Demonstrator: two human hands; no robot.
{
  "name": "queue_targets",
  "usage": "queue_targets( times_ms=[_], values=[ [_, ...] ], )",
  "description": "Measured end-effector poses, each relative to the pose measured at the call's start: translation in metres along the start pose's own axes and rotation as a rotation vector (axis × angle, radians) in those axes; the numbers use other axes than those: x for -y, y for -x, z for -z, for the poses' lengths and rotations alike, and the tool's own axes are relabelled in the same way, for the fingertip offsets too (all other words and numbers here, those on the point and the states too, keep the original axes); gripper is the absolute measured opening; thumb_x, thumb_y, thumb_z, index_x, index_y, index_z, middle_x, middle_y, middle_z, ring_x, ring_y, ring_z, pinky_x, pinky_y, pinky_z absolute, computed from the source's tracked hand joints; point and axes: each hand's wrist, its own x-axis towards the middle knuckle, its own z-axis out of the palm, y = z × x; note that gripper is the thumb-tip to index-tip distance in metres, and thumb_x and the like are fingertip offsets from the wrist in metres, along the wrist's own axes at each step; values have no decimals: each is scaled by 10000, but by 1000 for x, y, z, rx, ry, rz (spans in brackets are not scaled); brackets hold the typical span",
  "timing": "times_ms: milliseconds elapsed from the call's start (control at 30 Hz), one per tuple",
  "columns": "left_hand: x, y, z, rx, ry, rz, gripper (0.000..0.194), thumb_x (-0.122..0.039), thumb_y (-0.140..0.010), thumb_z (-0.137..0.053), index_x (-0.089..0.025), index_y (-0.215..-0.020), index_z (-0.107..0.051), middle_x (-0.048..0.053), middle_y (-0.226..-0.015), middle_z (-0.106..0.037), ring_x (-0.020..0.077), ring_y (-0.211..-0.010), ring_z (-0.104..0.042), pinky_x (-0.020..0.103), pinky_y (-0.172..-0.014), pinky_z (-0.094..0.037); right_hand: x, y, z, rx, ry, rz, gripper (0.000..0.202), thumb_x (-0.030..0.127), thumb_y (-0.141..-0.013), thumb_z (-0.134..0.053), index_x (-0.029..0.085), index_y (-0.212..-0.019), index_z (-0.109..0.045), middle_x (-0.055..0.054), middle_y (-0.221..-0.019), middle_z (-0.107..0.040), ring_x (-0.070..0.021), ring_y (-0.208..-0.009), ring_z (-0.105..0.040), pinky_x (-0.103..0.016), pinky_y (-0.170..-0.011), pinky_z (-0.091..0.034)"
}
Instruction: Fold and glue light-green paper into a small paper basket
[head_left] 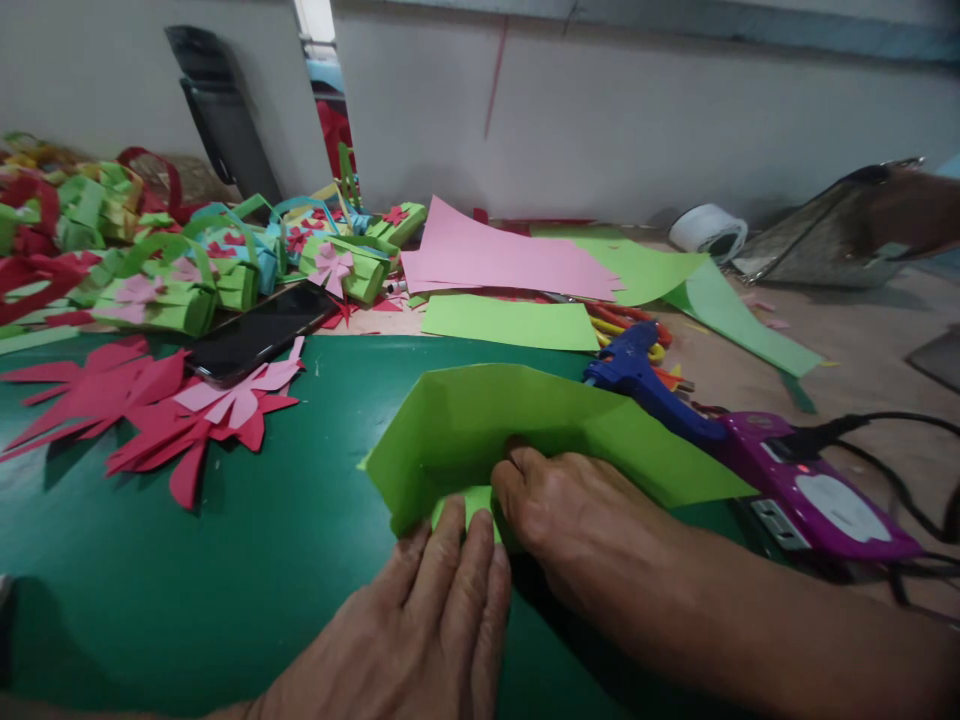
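The green paper [510, 400] is positioned on the table [300, 600], in front of the person, with its far side raised and creased. The left hand [431, 620] lies palm down, fingers extended and close together, on a folded part at the near edge. The right hand [555, 505] is curled against the inside of the paper; its fingertips are hidden, so whether it grips cannot be determined. The glue gun [634, 370] is located behind the paper's right part, beside the power strip [817, 490]. Red cutouts [142, 405] and the phone [259, 332] are at left.
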Motion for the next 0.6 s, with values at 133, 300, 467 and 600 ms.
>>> queue_targets(
  times_ms=[133, 300, 467, 600],
  values=[
    [0, 0, -1, -9, 26, 20, 353, -117, -862, -420, -43, -1186, -541, 198, -1214, -577, 324, -1101, -558, 404, -850, -502, 0, -4, 3, -1, -36, -18, 168, 27, -666, -487, 162, -741, -550, -21, -670, -552, -152, -517, -485, -297, -478, -264],
    [0, -3, -2, 4, 16, 4, 353, -99, -863, -403, -28, -1181, -537, 199, -1205, -582, 327, -1084, -568, 401, -816, -514, 0, -6, 4, -12, -15, -30, 210, -11, -626, -468, 158, -708, -561, -24, -630, -561, -143, -472, -465, -299, -449, -227],
    [0, -3, -1, 6, -6, -11, 350, -98, -870, -375, -25, -1166, -545, 193, -1185, -598, 329, -1058, -580, 394, -773, -522, 1, -6, 2, -51, 25, -14, 191, 9, -630, -480, 160, -708, -569, -34, -636, -570, -157, -498, -489, -304, -451, -229],
    [0, -1, -3, 20, 13, 6, 363, -141, -878, -392, -37, -1201, -520, 198, -1224, -569, 327, -1101, -549, 404, -812, -502, 2, -7, 3, -51, 39, -13, 196, 9, -630, -479, 165, -706, -570, -32, -636, -567, -165, -489, -482, -310, -444, -243]
  ],
)
